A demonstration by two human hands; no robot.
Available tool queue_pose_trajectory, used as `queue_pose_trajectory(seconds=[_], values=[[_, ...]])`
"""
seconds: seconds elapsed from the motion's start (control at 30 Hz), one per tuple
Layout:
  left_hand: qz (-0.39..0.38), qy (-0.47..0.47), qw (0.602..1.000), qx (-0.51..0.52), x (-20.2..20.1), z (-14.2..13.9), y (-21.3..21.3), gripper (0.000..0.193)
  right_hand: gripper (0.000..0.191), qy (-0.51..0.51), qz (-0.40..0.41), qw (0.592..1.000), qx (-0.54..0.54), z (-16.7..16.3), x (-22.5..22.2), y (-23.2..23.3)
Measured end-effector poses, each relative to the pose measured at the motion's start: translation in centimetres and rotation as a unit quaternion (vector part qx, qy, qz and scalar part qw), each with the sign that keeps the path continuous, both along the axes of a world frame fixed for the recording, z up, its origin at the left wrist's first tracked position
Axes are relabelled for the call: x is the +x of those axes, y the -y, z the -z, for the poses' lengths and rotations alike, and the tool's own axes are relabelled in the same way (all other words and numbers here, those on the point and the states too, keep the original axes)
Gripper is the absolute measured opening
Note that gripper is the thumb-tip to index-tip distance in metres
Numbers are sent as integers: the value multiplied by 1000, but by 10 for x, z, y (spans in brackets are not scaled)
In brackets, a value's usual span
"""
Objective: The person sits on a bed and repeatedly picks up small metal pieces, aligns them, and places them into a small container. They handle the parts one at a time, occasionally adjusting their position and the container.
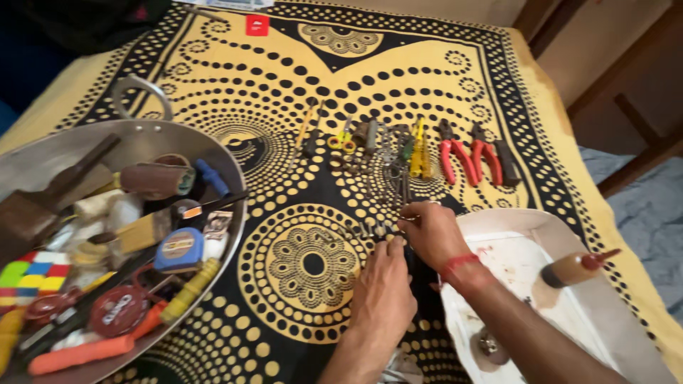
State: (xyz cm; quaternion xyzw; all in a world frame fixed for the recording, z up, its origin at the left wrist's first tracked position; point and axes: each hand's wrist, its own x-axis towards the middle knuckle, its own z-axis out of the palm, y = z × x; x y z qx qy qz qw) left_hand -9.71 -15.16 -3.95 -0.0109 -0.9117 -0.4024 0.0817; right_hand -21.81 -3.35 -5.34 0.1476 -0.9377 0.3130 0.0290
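Fingers: the fingertips of the right hand (434, 231) and left hand (384, 288) were brought together at the centre of the frame, pinched on a row of small metal pieces (370, 229); whether each piece was fully gripped could not be told.
Thing handled: the small metal pieces were laid side by side on the patterned cloth (313, 107), just left of the right hand's fingertips.
Axis: the row was seen to run left to right; each piece seemed to point up and down the frame, though blur left this uncertain.
Doing it well: the pieces were best judged to be nudged lightly, kept parallel and evenly spaced, without disturbing neighbours.
Above: a line of tools, among them red-handled pliers (455, 160), was laid out.
Left: a metal pan (142, 135) of mixed tools was stood.
Lower right: a white tray (541, 227) was placed.
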Motion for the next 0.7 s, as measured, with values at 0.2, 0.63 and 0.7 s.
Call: queue_pose_trajectory(seconds=[0.2,0.63,0.7], values=[[65,-43,991,113,9,-23,-18,37,26,6,10,999,-38,-41,71,-98],[223,-4,966,129,35,-2,-66,26,28,339,125,920,150,-28,140,-223],[222,-18,968,120,34,0,-69,26,24,347,88,918,171,-27,140,-218]])
